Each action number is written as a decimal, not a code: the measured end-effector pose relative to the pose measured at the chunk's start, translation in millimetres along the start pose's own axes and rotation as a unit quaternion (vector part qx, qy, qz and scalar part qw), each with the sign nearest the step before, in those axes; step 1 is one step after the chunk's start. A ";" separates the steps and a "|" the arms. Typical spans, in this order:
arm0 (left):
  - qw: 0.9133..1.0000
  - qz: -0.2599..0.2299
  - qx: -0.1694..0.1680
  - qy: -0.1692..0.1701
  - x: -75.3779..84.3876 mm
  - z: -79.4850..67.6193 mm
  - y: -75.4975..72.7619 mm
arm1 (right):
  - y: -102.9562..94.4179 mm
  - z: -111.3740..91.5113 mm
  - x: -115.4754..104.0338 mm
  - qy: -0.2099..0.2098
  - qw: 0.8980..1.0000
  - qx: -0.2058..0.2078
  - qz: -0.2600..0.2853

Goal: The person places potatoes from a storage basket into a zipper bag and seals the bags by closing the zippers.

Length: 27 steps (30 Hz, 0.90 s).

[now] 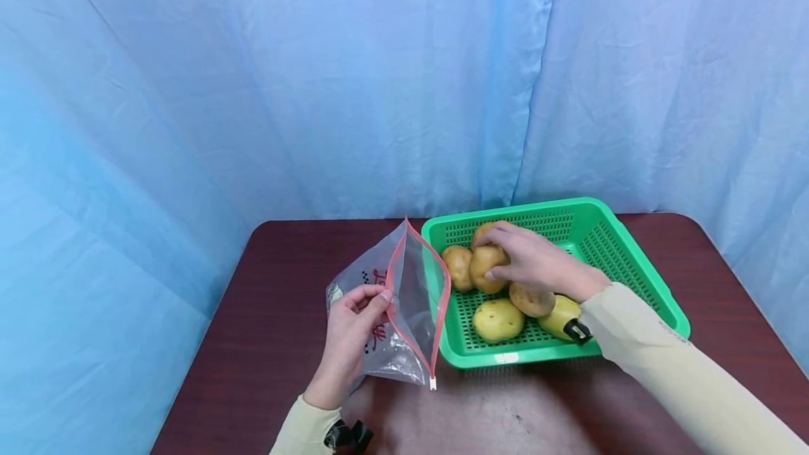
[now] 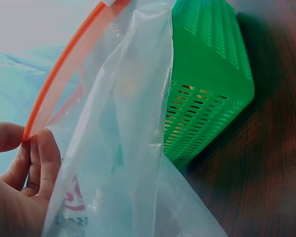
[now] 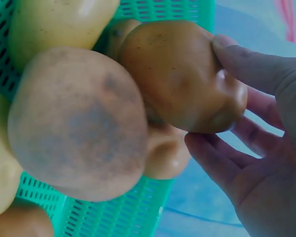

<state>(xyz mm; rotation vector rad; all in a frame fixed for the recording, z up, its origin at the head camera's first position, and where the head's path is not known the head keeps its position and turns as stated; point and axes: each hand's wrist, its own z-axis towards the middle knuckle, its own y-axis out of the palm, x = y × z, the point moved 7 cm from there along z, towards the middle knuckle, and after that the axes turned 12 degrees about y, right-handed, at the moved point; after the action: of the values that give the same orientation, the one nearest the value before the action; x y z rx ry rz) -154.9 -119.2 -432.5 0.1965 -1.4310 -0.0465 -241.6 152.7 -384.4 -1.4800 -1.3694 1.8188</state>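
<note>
My left hand [image 1: 357, 328] pinches the red zipper edge of a clear plastic zip bag [image 1: 404, 350] between thumb and fingers. The bag's mouth gapes toward the basket, and dark red lettering shows on its side. In the left wrist view the thumb and fingertips [image 2: 49, 148] grip the orange-red strip. My right hand [image 1: 537, 258] reaches into the green basket [image 1: 645, 269] and grips a brown potato [image 1: 488, 269]. In the right wrist view, thumb and fingers curl round that potato [image 3: 182, 74], beside a larger, dull-skinned potato [image 3: 79, 123].
Other potatoes lie in the basket, among them a yellow one [image 1: 498, 320] at the front and a brown one [image 1: 458, 267] at the left. The basket stands on a dark wood table [image 1: 284, 286], right of the bag. A blue curtain [image 1: 379, 90] hangs behind.
</note>
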 end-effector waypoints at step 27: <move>1.000 -0.005 0.013 0.003 1.1 5.1 3.1 | -39.7 -58.3 -63.2 -0.065 0.955 0.235 0.170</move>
<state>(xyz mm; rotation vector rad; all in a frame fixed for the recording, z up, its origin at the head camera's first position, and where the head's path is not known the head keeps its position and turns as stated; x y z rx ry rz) -160.0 -116.8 -430.4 0.2241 -1.4243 -0.0358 -176.9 143.4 -315.8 -1.4095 -0.6767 2.2888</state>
